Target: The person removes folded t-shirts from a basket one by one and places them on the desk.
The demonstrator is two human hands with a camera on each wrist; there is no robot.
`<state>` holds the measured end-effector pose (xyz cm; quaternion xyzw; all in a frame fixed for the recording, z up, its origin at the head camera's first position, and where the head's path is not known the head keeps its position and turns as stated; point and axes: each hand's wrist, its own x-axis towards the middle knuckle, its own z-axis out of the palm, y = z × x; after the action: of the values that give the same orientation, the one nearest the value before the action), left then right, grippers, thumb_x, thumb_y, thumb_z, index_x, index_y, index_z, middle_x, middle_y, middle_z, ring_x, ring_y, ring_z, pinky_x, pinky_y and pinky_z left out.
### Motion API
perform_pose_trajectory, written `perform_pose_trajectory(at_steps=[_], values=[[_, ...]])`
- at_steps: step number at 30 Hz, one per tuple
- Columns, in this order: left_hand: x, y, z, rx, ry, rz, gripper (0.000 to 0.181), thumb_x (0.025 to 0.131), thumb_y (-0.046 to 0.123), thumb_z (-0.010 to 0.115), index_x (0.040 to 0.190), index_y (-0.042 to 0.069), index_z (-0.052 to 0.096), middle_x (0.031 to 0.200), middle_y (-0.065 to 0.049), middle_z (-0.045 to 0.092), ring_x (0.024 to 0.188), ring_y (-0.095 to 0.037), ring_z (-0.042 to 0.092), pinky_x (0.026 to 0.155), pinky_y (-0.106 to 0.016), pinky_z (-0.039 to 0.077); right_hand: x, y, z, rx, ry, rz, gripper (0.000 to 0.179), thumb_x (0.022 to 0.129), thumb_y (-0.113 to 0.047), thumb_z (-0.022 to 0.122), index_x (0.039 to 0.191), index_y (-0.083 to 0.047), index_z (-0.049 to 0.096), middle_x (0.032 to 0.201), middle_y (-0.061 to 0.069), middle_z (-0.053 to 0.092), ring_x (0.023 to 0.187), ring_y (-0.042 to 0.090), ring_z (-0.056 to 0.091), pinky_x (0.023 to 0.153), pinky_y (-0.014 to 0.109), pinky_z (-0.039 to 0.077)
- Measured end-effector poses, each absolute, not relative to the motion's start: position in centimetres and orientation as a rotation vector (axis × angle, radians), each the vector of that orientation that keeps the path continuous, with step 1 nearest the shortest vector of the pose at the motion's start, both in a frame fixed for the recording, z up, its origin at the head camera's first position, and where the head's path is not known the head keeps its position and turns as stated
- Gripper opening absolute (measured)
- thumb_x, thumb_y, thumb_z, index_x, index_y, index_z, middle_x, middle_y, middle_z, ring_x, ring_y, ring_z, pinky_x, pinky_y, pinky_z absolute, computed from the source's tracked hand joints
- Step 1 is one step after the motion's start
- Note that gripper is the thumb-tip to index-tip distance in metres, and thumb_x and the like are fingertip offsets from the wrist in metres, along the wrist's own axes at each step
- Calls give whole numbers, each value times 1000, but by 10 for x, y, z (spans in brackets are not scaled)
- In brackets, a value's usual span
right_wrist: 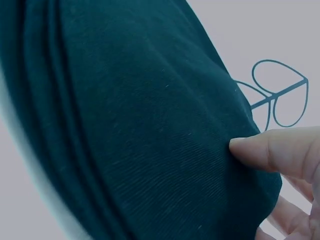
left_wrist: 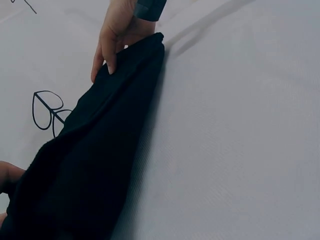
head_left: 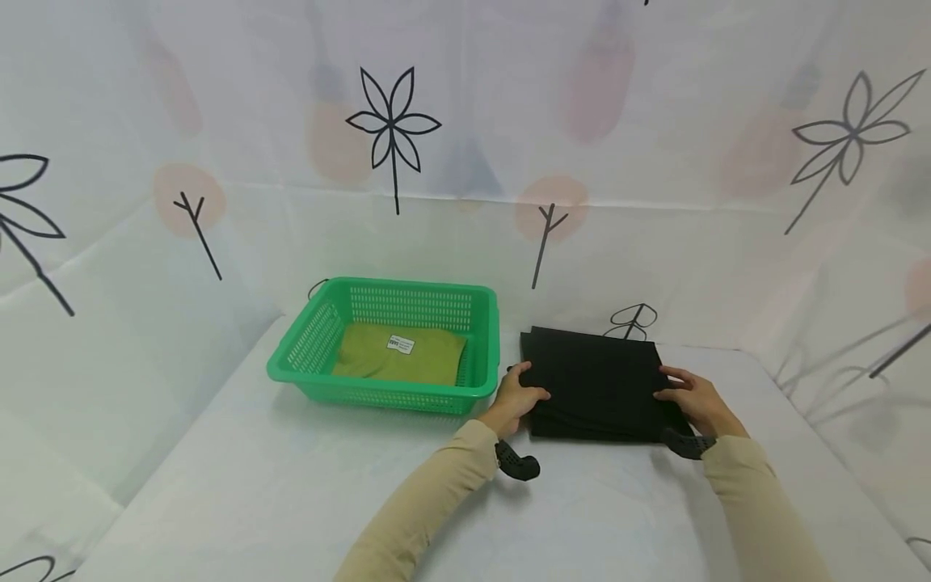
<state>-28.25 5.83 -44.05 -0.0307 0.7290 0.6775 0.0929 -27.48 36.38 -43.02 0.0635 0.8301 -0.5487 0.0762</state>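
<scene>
A folded black cloth lies in several layers on the right side of the table. At its left edge my left hand grips it, the thumb over the top. My right hand pinches the opposite edge; in the right wrist view the thumb presses on the top layer with the other fingers under the edge. Stacked folds run along the cloth's near side. Most of the left hand is out of the left wrist view, where only parts of fingers show beside the cloth.
Left of the cloth stands a green plastic basket with a folded yellow-green cloth bearing a white label inside. White sheeting with plant drawings hangs behind the white table.
</scene>
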Motion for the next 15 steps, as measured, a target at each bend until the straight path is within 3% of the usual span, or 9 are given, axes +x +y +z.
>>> perform_pose_trajectory(at_steps=[9,15], values=[[-279,58,-440,-55,2355,1938,57,80,4,74,134,8,55,144,-16,36,125,-34,42,96,-46,43,-266,361,-432,247,2720,-1456,65,93,-15,59,146,9,30,142,37,32,122,46,42,92,49,44],[-276,54,-436,97,2507,1857,51,82,4,70,132,2,56,149,-19,29,133,-36,34,100,-47,39,-262,358,-430,282,2852,-1331,61,92,-15,58,142,9,36,139,36,38,125,52,36,98,58,36]])
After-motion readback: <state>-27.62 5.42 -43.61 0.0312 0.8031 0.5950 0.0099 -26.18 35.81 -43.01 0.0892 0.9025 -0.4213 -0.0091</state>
